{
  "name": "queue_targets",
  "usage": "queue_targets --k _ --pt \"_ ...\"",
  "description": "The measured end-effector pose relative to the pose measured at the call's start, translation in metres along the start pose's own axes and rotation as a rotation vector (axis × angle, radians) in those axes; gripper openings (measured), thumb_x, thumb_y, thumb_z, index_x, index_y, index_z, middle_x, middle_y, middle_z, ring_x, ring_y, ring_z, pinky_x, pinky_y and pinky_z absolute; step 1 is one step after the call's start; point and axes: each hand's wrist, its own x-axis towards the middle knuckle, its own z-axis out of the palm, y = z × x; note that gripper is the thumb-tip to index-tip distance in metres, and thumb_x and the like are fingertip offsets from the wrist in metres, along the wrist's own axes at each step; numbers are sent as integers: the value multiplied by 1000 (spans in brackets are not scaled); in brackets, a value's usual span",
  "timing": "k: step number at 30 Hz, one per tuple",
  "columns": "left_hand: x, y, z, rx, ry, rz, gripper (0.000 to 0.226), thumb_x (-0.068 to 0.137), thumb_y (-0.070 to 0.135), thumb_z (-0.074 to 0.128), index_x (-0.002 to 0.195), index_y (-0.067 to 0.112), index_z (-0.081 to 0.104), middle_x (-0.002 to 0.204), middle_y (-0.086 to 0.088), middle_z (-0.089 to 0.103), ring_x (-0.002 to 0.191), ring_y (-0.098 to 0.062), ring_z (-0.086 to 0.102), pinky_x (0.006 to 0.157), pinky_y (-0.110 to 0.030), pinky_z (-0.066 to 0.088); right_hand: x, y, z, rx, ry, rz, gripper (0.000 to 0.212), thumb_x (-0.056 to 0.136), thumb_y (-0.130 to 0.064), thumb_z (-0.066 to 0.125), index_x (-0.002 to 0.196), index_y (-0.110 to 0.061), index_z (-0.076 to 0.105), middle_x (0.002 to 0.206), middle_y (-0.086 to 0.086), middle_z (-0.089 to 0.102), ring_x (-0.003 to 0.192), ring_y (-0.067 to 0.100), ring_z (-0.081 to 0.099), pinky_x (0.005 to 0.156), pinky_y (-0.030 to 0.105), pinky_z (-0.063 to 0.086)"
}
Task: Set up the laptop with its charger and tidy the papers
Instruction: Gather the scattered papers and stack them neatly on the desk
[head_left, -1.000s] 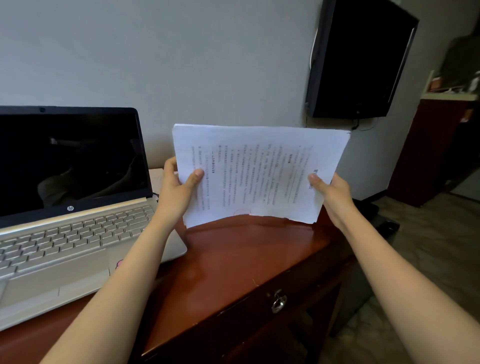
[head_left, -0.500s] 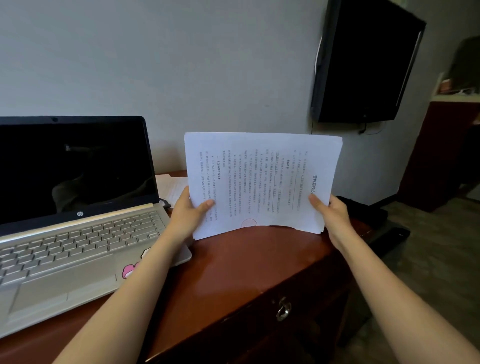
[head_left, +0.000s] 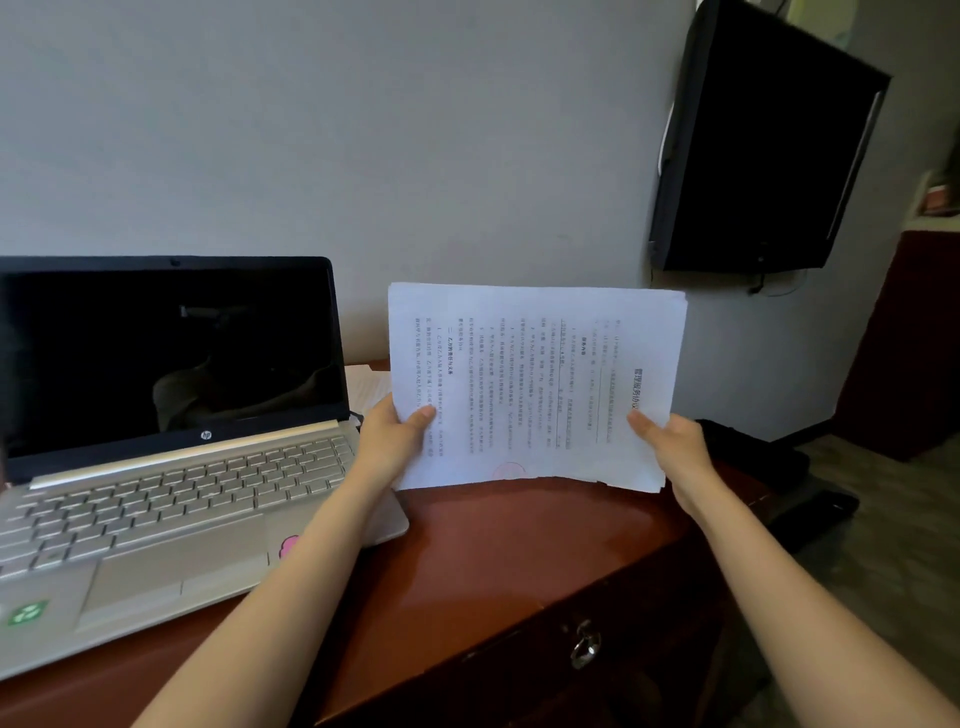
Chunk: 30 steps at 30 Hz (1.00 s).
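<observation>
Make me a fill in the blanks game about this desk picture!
The laptop has its lid ____. The left hand and right hand hold papers coloured ____. The laptop sits to the ____ of the papers.
Missing words: open, white, left.

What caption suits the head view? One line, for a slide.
The left hand and right hand hold a stack of printed papers upright at a wooden desk, beside an open laptop.

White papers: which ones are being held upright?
The printed white stack pinched between left hand and right hand; the other white sheet lies flat beside the silver laptop.
</observation>
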Motion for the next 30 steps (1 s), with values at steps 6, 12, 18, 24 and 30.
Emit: queue_targets --k 6,12,18,24,30 --pt "-4 13 -38 -19 28 -2 23 93 15 57 115 9 57 103 -2 64 81 -16 63 63 -22 50 2 -12 25 -21 -11 19 30 92 -10 56 120 0 59 120 17 62 97 26 59 90 38 48" --pt "-18 18 -87 -174 80 -96 18 88 17 63 105 17 59 93 -3 70 56 -6 67 46 -16 50 -12 -22 71 146 -28 72 33 92 -3 55 124 4 55 126 18 58 103 27 57 93 39 46" --pt "-37 29 -110 -241 87 -98 20 88 17 63 107 15 56 105 -3 68 79 -18 71 52 -18 53 -42 -32 133 290 -168 124 33 91 0 54 124 4 55 125 17 58 100 24 57 87 36 45" --pt "-53 42 -133 -158 147 -38 29 90 2 53 118 8 47 103 -8 63 55 -7 67 54 -21 56 -80 -45 195 340 -338 147 31 94 0 49 124 2 55 124 17 59 100 24 57 84 36 47" --pt "-77 53 -179 -147 292 -52 34 89 -7 48 120 5 43 114 -11 57 72 -17 63 51 -19 56 -115 -52 243 355 -485 175 32 94 2 48 125 3 53 127 18 57 105 29 57 90 37 46"
